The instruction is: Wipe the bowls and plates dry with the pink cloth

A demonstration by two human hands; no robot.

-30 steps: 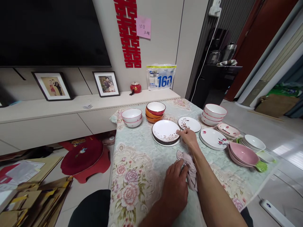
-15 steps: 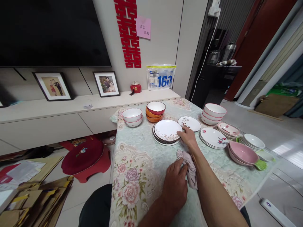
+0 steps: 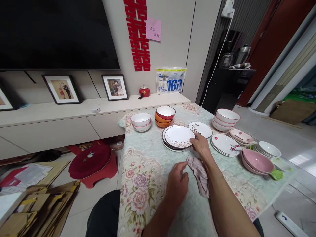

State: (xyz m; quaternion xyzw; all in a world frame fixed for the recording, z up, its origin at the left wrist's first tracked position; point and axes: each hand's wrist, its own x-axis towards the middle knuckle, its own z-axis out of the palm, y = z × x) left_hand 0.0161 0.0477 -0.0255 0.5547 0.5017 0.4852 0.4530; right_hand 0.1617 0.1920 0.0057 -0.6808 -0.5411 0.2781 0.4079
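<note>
My right hand [image 3: 199,144] pinches the right rim of the top plate [image 3: 179,136] on a stack of white plates with brown floral edges. That top plate sits slightly shifted to the right over those below. My left hand [image 3: 178,180] hovers over the tablecloth with fingers apart, holding nothing. Just right of it lies a crumpled pinkish cloth [image 3: 198,172], partly beside my right forearm. Behind my right hand is a single brown-patterned plate [image 3: 202,129].
Red and orange bowls [image 3: 166,113] and white bowls [image 3: 141,120] stand behind the stack. To the right are flowered plates [image 3: 225,144], stacked bowls [image 3: 227,117], pink leaf-shaped dishes [image 3: 258,161] and small white dishes [image 3: 269,148]. A red stool [image 3: 91,161] stands left of the table.
My left hand has come off the cloth and opened. The top plate has slid a little to the right on its stack, with my right hand still at its rim. The view has turned slightly left.
</note>
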